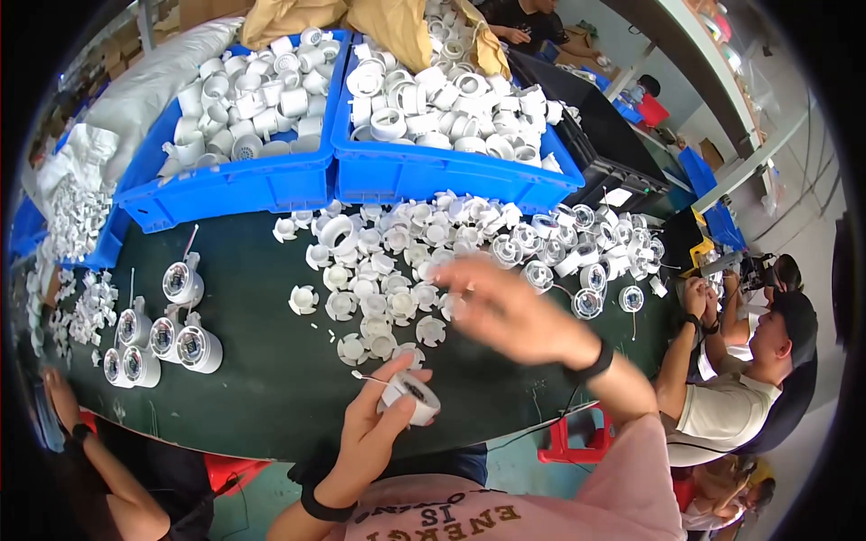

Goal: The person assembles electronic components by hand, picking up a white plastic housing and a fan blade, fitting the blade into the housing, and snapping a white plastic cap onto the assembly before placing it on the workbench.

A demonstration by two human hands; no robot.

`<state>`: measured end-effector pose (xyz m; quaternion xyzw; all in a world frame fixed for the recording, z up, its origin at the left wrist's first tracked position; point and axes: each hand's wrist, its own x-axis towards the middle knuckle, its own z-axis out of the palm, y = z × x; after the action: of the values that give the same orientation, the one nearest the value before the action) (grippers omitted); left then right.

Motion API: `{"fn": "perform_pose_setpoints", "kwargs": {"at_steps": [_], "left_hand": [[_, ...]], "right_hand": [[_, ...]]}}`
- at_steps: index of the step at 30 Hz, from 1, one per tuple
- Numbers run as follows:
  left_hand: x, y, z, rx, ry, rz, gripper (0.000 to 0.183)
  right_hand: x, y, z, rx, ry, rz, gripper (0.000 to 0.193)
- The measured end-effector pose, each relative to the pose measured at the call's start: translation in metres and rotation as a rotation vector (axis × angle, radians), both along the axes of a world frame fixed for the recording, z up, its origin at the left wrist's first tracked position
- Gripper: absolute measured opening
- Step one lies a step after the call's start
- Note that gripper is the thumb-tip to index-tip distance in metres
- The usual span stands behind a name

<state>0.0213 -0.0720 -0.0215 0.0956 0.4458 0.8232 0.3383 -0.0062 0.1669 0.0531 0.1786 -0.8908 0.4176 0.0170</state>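
Observation:
My left hand (pixel 365 433) grips a round white plastic housing (pixel 424 413) near the front edge of the table. The housing is tilted, with a dark inside and a thin wire with a small white connector sticking out to its left. My right hand (pixel 505 311) is over the right part of a pile of small white clawed plastic caps (pixel 368 287). Its fingers are smeared by motion, so whether they hold anything does not show. Beyond this hand lies a cluster of round parts with clear lenses (pixel 591 275).
Two blue bins (pixel 244 189) full of white cylindrical housings stand behind the pile. At left are several assembled white units with lenses (pixel 180 284) and a heap of small white pieces (pixel 90 311). A black crate (pixel 604 153) stands at back right. Other people sit on both sides.

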Motion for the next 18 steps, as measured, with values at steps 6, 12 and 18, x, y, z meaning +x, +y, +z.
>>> {"fn": "perform_pose_setpoints", "kwargs": {"at_steps": [6,12,18], "left_hand": [[0.013,-0.017,0.002,-0.099,0.047,0.038,0.027],[0.021,-0.027,0.006,-0.225,0.059,0.048,0.023],[0.012,-0.033,0.006,-0.259,0.134,0.021,0.038]], "right_hand": [[-0.131,0.157,-0.003,0.535,0.379,-0.649,0.027],[-0.189,0.155,0.014,0.653,-0.383,-0.594,0.043],[-0.165,0.154,-0.005,0.783,-0.030,-0.754,0.029]]}}
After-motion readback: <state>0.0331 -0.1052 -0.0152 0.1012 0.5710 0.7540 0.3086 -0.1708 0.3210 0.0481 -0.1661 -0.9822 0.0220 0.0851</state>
